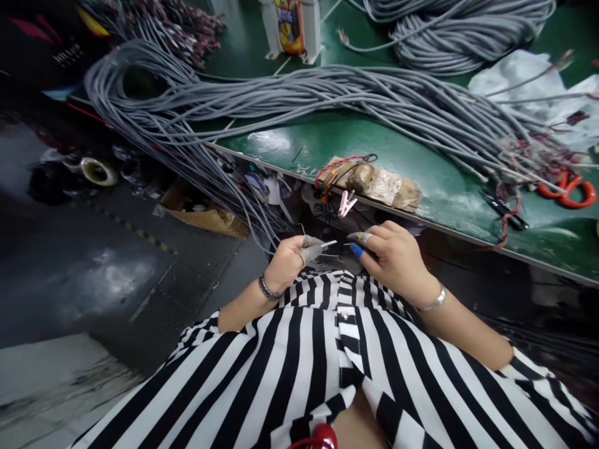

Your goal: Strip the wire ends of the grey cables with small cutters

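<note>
My left hand (pixel 291 257) pinches a grey cable near its end, with grey covers on the thumb and index finger. A short pale wire end (pixel 329 244) sticks out of that pinch to the right. Opposite it, my right hand (pixel 395 254) is closed, a grey cover on one fingertip and a blue one on another. A thin strand (pixel 347 244) shows at its fingertips; I cannot make out what it belongs to. A small gap separates the two hands, held in front of the striped shirt just below the table edge.
A long bundle of grey cables (pixel 281 93) crosses the green table (pixel 281 140) and hangs over its left edge. A taped block (pixel 384 186) and a pink clip (pixel 347 204) sit at the front edge. Orange-handled scissors (pixel 578 192) lie right; a cardboard box (pixel 206 215) stands below.
</note>
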`<state>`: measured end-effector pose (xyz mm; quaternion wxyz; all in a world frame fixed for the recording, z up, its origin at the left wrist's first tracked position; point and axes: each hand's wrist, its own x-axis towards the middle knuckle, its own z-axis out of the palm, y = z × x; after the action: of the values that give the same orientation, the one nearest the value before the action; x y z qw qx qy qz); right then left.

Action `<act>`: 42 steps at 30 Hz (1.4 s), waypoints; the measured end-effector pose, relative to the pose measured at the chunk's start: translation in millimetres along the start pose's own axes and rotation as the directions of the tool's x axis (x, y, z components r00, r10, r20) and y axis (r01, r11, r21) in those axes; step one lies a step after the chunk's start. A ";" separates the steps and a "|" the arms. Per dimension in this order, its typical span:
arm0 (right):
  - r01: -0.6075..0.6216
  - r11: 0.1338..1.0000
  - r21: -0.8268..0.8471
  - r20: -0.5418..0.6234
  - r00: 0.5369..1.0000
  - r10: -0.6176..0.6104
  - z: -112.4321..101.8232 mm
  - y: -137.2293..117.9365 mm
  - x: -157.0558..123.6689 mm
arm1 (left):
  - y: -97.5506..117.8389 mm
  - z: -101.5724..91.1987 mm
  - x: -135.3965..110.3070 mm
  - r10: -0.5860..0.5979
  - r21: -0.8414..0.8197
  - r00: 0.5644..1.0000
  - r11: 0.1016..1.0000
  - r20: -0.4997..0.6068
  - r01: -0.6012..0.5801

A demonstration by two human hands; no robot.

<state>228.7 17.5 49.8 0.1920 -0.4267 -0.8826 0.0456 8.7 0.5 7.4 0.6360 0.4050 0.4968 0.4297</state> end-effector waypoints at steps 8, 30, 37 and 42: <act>0.055 0.990 -0.130 0.037 0.998 -0.051 -4.6 -7.3 8.0 | 9.9 0.5 -8.3 0.060 0.131 0.998 0.989 0.019 -0.062; 0.036 0.989 -0.144 0.093 0.995 -0.023 -5.4 -9.7 9.4 | 20.0 3.9 -12.7 0.094 0.246 0.995 0.965 0.019 -0.096; 0.046 0.988 -0.145 0.106 0.994 -0.030 -7.1 -12.0 11.0 | 19.0 3.2 -13.3 0.119 0.268 0.992 0.956 0.032 -0.123; 0.080 0.982 -0.171 0.135 0.989 -0.057 -7.7 -13.2 11.7 | 20.2 4.0 -14.0 0.130 0.267 0.991 0.954 0.038 -0.136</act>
<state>215.3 17.5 63.6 0.0974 -0.4073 -0.9080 -0.0114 7.7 -7.0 31.1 0.5496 0.5244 0.5159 0.3961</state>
